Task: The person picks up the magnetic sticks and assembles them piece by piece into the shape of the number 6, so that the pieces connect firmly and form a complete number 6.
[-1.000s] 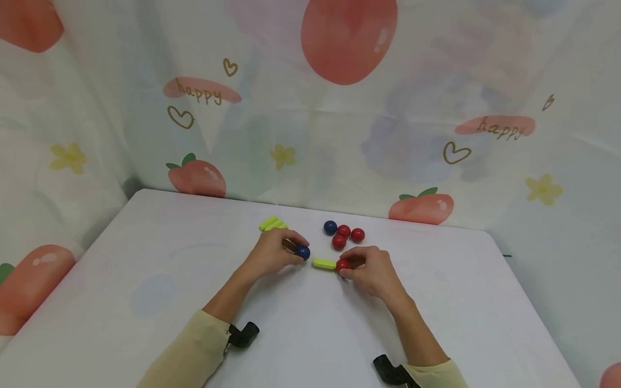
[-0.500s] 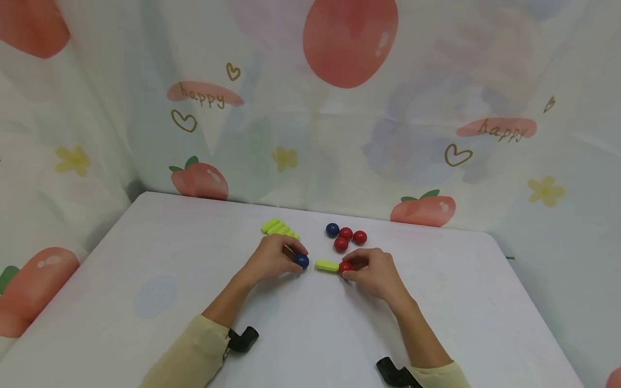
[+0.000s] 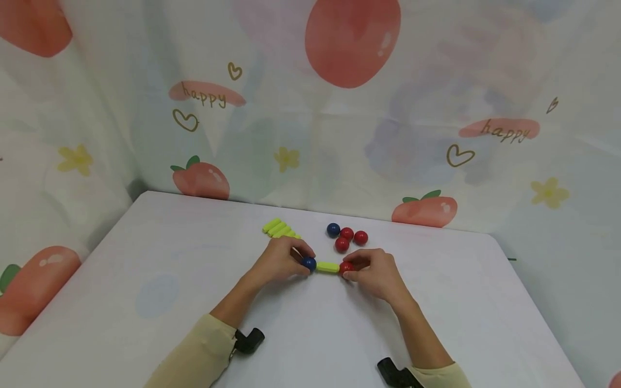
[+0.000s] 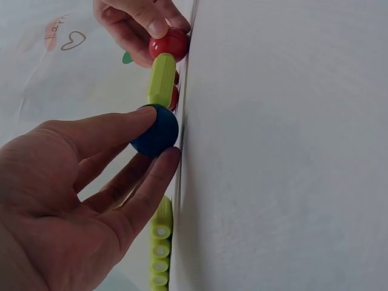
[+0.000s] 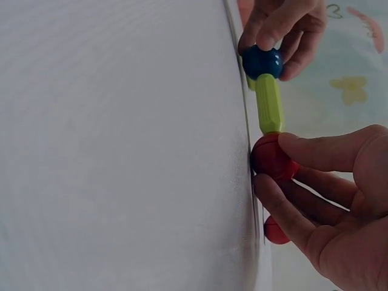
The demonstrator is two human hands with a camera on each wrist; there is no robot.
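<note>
My left hand (image 3: 278, 260) pinches a blue ball (image 4: 156, 132) between thumb and fingers. Opposite it, my right hand (image 3: 375, 272) grips a red ball (image 5: 273, 157) the same way. A yellow-green rod (image 3: 328, 267) with grooved sides spans the space between the two balls, its ends right at each of them. In both wrist views the ball, rod and ball form one straight line, low at the white table (image 3: 310, 334).
Behind my left hand lie several more yellow-green rods (image 3: 278, 227) side by side. A second blue ball (image 3: 333, 230) and 3 red balls (image 3: 342, 244) are grouped beyond the right hand. A printed curtain (image 3: 310, 134) hangs along the table's back edge.
My left hand has moved right with the blue ball, bringing it up to the rod's free end. The right hand keeps its hold on the red ball at the other end.
</note>
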